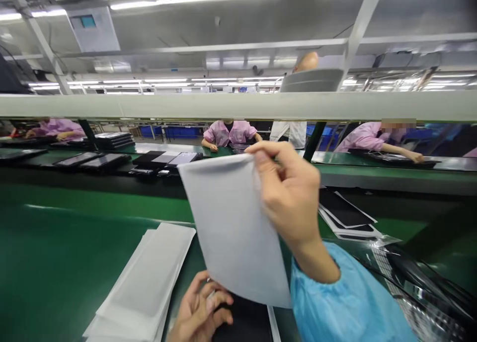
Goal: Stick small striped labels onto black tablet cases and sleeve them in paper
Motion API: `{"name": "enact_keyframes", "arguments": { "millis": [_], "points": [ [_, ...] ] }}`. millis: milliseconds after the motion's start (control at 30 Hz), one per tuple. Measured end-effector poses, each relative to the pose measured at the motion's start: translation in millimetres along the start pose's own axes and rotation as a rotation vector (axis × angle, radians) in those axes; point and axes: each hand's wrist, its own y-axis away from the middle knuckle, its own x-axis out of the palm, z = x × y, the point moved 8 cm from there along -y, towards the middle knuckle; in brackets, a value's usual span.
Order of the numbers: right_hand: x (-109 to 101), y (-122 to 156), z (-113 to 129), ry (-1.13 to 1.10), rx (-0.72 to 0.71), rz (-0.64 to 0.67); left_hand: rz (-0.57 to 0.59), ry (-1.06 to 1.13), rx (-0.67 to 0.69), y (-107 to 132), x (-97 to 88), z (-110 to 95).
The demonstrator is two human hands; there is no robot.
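Note:
My right hand (288,193), in a blue sleeve, pinches the top right corner of a thin white sheet (234,232), which may be a pouch. The sheet hangs upright in front of me. Low in the view, my left hand (204,307) is beside the sheet's lower left edge, its fingers curled but apart. Under the sheet lies a flat black panel (244,322) with a white strip along its right side. The sheet hides the panel's upper part. To the left lies a stack of similar white sheets (143,282).
Black and white flat pieces (348,213) lie at the right, with cables and clear plastic (421,287) nearer me. Several dark panels (108,160) sit on the line beyond. A white crossbar (149,106) spans the view. Co-workers in pink (233,133) sit opposite.

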Motion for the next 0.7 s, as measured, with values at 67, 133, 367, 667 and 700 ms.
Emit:
{"name": "enact_keyframes", "arguments": {
  "millis": [67, 133, 367, 667, 700],
  "points": [
    [-7, -4, -5, 0.008, 0.021, -0.035, 0.017, 0.025, 0.01, -3, 16.6, -4],
    [-12, -4, -7, 0.02, 0.015, -0.057, 0.036, 0.053, -0.008, -9, 28.6, -4],
    [-19, -6, 1, 0.018, -0.058, -0.094, 0.194, 0.311, -0.055, -32, 55.1, 8],
    [-42, -10, 10, 0.081, -0.118, -0.29, 0.181, 0.32, -0.063, -48, 68.9, 14],
    [-47, -10, 11, 0.107, -0.115, -0.325, 0.165, 0.307, -0.064, -49, 69.1, 15]
  ]
}}
